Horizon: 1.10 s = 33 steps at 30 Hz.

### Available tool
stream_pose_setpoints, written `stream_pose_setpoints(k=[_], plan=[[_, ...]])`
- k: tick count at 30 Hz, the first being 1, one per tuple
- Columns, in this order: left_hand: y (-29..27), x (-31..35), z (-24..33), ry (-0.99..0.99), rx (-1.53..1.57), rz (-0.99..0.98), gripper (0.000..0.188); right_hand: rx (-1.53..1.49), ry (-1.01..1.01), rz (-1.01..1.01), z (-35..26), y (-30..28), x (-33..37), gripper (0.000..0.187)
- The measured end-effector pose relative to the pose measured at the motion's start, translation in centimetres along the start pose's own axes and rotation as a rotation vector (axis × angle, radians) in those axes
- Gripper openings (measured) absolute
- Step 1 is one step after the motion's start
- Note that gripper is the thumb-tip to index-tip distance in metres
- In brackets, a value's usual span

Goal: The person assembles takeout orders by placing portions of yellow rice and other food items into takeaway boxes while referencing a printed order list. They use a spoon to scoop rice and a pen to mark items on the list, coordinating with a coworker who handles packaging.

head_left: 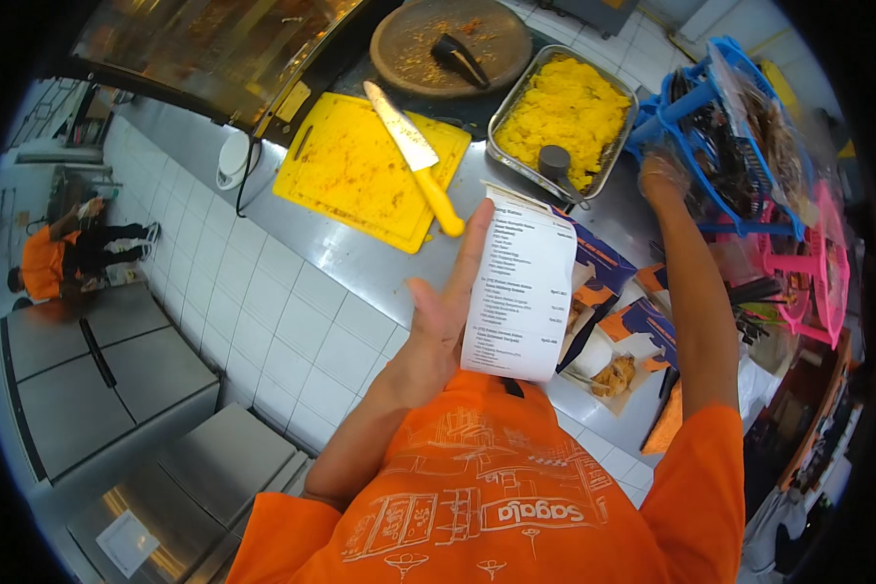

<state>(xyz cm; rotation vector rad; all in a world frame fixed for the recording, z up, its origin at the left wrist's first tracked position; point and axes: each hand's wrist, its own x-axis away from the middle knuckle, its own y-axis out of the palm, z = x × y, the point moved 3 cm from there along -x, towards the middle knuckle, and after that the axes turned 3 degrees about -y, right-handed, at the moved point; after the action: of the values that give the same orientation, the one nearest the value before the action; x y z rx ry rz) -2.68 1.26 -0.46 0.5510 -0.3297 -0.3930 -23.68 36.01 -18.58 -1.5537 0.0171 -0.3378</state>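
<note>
A long white printed receipt (518,287) hangs upright in front of my chest. My left hand (443,316) holds it at its left edge, index finger pointing up along the paper and thumb sticking out to the side. To the right my right hand (664,175), in a clear plastic glove, reaches to the foot of a blue plastic rack (691,102) with packets on it; its fingers are blurred and partly hidden. Beyond the receipt are opened blue and orange food boxes (599,255), one with a mound of white rice (591,356) and a browned fried piece (614,374).
On the steel counter lies a yellow cutting board (346,175) with a yellow-handled knife (409,146). Past it stand a stone mortar (409,58) and a metal tray of yellow food (560,112) with a dark scoop (555,163). A pink rack (816,261) stands at right; another person (44,263) is far left.
</note>
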Motion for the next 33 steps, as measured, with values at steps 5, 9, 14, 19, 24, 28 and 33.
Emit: stream_pose_setpoints(k=[5, 9, 14, 19, 24, 28, 33], plan=[[-0.5, 0.1, 0.3, -0.003, 0.019, -0.088, 0.106, 0.135, -0.039, -0.108, -2.0, -3.0, 4.6, 0.025], [-0.7, 0.3, 0.6, -0.001, 0.047, -0.131, 0.104, 0.082, -0.14, -0.092, -3.0, -8.8, 10.7, 0.026], [-1.0, 0.7, 0.7, -0.034, 0.078, -0.103, 0.11, -0.112, -0.641, 0.364, -4.4, -14.7, 22.9, 0.027], [-1.5, 0.9, 1.0, -0.021, 0.059, -0.129, 0.109, -0.778, -0.28, -0.022, -3.9, -12.3, 30.4, 0.03], [-2.0, 1.2, 0.9, -0.043, 0.087, -0.155, 0.108, -0.867, -0.066, -0.031, -2.8, -6.9, 36.4, 0.024], [-2.1, 1.2, 0.4, -0.063, 0.126, -0.181, 0.107, -0.761, 0.065, 0.029, -1.9, -4.4, 39.7, 0.024], [-2.8, 1.3, -0.1, -0.062, 0.073, -0.152, 0.107, -0.799, 0.249, -0.083, -1.7, -5.3, 40.6, 0.034]])
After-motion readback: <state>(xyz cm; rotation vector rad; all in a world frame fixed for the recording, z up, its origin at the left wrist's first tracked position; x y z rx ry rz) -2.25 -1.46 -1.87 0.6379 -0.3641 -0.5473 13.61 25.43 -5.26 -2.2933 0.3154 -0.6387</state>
